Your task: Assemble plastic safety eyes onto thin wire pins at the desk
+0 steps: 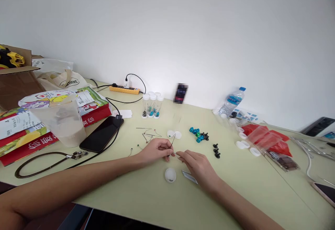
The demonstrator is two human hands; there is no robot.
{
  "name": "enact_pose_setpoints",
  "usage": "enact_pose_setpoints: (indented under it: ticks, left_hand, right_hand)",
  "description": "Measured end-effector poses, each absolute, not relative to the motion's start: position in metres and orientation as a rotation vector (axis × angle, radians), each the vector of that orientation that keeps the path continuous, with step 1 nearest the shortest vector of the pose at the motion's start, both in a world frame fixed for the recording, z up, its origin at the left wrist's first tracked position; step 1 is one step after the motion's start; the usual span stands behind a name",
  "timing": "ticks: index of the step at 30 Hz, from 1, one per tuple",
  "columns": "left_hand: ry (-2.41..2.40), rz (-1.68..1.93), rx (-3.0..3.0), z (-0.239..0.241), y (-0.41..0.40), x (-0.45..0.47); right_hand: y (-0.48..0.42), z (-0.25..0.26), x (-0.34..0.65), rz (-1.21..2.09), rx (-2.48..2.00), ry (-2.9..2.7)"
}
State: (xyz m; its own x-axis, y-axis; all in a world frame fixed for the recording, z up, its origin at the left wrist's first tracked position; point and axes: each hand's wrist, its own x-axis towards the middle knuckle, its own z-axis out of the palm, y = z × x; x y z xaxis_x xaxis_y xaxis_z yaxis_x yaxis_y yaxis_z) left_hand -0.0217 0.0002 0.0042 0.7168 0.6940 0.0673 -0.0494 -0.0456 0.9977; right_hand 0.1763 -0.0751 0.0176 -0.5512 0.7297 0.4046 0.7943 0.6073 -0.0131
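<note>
In the middle of the table my left hand (156, 149) is closed in a pinch on a thin dark wire (173, 140) that sticks up from the fingertips. My right hand (201, 167) meets it from the right, fingers pressed together on a thin light rod (179, 153) whose tip reaches the left fingers. Just below stands a small white cup (166, 175) with tiny bits in it. Several thin metal rods (189, 176) lie beside the right hand. Beyond the left hand are scattered thin wires (147, 134) with small coloured ends. Flat white caps (178, 135) lie past the fingertips.
Clear tubes with white lids (153, 106) stand at the back. Blue pieces (199, 138) and black pieces (216, 151) lie right of centre. A phone (102, 134), a plastic cup (65, 125) and a cable are leftward; a water bottle (232, 101) and red bags (272, 141) rightward.
</note>
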Motion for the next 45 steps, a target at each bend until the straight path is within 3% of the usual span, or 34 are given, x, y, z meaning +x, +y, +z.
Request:
enact_pose_setpoints:
  ticks: [10,32,38,45]
  left_hand:
    - [0.558,0.627,1.434,0.004,0.003,-0.023]
    - [0.488,0.597,1.425,0.006,0.004,-0.024]
    - [0.473,0.615,1.399,0.007,0.003,-0.026]
    - [0.517,0.616,1.412,0.009,0.001,-0.025]
  right_hand:
    - [-0.075,0.028,0.174,-0.767,-1.146,-2.503]
    - [-0.077,0.025,0.172,-0.725,-1.105,-2.45]
    - [-0.075,0.022,0.175,-0.5,-1.185,-2.361]
    - [-0.074,0.021,0.172,0.245,-1.281,-2.06]
